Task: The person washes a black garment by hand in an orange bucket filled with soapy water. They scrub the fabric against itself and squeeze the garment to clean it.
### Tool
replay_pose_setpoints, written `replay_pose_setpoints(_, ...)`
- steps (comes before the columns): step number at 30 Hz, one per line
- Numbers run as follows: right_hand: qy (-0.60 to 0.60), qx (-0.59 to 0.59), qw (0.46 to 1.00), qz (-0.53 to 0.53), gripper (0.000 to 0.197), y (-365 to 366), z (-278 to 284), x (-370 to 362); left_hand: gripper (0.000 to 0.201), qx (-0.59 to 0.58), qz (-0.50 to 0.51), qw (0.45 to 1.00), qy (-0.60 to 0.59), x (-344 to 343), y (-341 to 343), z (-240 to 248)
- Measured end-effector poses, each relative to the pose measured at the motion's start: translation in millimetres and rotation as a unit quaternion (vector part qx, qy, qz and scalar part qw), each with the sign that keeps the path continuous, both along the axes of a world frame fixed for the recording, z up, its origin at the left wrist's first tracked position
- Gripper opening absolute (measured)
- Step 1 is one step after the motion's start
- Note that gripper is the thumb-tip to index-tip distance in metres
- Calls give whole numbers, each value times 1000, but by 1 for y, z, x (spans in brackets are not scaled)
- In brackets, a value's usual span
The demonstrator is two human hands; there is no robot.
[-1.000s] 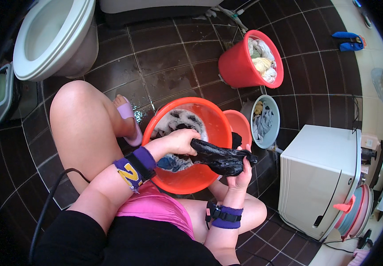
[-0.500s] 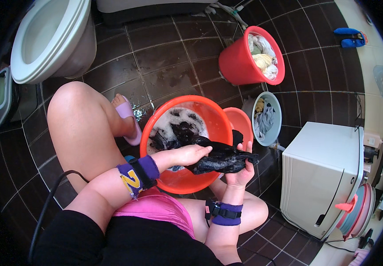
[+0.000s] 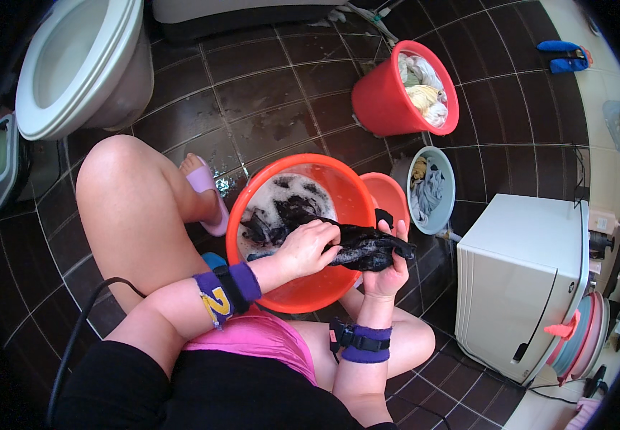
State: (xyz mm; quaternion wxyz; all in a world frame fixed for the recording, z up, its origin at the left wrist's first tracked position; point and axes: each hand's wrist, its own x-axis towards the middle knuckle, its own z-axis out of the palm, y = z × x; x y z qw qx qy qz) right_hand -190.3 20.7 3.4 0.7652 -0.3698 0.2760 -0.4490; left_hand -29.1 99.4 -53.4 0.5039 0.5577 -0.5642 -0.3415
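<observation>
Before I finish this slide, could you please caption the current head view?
Bare hands on a wet black cloth over a sudsy orange basin.

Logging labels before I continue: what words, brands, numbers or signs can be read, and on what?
Left wristband: a large yellow character; I won't copy it out.
Right wristband: small pink tag, too small to read.
White cabinet: small dark oval mark, too small to read.
Black cloth and orange tub: none seen.

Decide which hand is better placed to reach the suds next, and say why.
Left, probably: the left hand is over the orange basin, nearer the suds, while the right hand, beyond the basin, holds black cloth.
</observation>
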Motion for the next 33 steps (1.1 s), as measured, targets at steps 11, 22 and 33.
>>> replay_pose_setpoints(11,10,-18,999,44,51,25,4,21,34,327,-69,941,48,-14,-7,-34)
replay_pose_setpoints(22,4,-44,996,73,47,28,5,19,28,166,112,980,19,-9,-3,-14)
replay_pose_setpoints(33,35,-73,989,123,47,35,7,37,38,224,-45,949,219,-23,-7,-64)
